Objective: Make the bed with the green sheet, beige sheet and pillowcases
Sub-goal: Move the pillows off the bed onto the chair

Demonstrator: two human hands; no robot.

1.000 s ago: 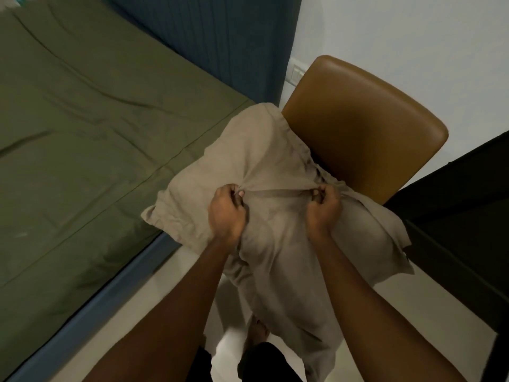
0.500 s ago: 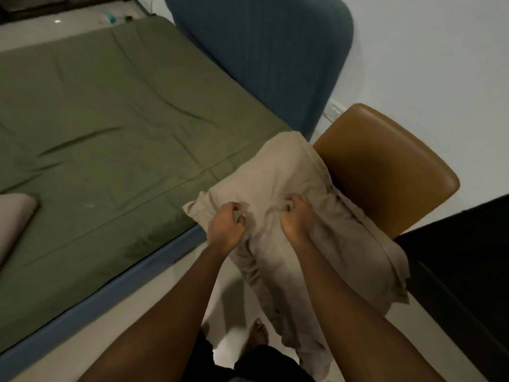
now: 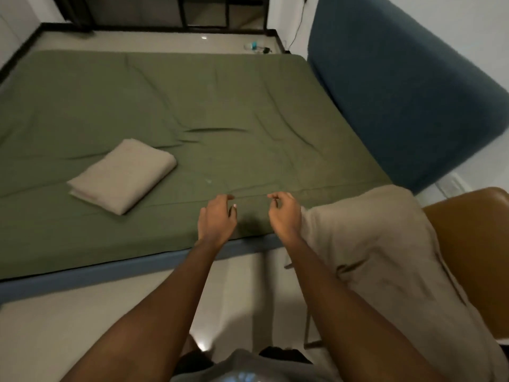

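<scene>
Green sheet (image 3: 192, 106) lies spread over the bed, lightly creased; both hands hold nothing above its near edge.
Folded beige sheet (image 3: 124, 175) lies on the green sheet, left of centre. Pillow in beige pillowcase (image 3: 371, 244) rests on the brown chair (image 3: 473, 244) at right, beside the bed. Left hand (image 3: 216, 219) and right hand (image 3: 283, 216) hover apart with fingers loosely curled; the right is just beside the pillow corner, contact cannot be told. Blue headboard (image 3: 399, 92) stands at the bed's right end.
</scene>
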